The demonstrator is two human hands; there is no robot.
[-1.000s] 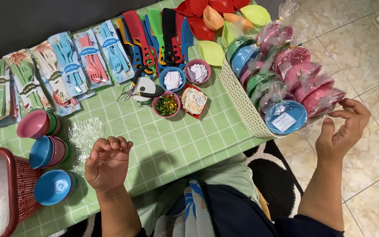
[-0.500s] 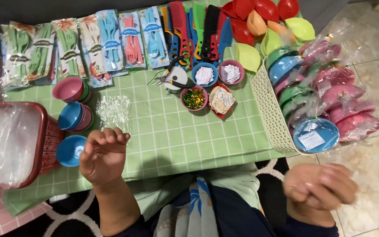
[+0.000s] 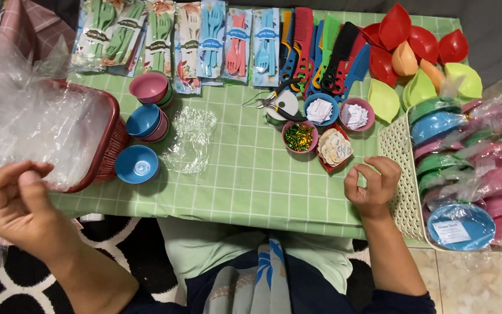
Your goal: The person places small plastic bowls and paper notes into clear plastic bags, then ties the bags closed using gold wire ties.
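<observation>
Head camera, looking down: a person sits at a table under a green checked cloth [image 3: 251, 180], goods laid out on every side. The left hand [image 3: 21, 200] is raised at the near edge of a heap of clear plastic film [image 3: 24, 116] that spills from a red basket [image 3: 108, 145]. Its fingers are curled in, thumb against fingertips, and whether they pinch any film cannot be told. The right hand [image 3: 373, 183] rests half-curled and empty at the table's front edge, just beside a white lattice basket [image 3: 399, 174].

By the look of it, the work is at the wrapping stage. One loose clear sheet [image 3: 190, 139] lies flat on the cloth near an unwrapped blue bowl [image 3: 136, 164], with more bare bowls [image 3: 146, 120] stacked behind. Going on would call for a clean grip on a single layer of film, which clings and crumples.

Packages and labels:
- Along the back, flat packs of plastic cutlery [image 3: 204, 40] in green, cream, blue and pink lie beside coloured combs [image 3: 321, 49].
- At centre, two small bowls hold white paper slips [image 3: 321, 109], and a red tray holds round cream labels [image 3: 335, 146].
- In the lattice basket sit film-wrapped bowls [image 3: 466, 163] — the nearest, a blue one [image 3: 460, 227], carries a white rectangular label.
</observation>
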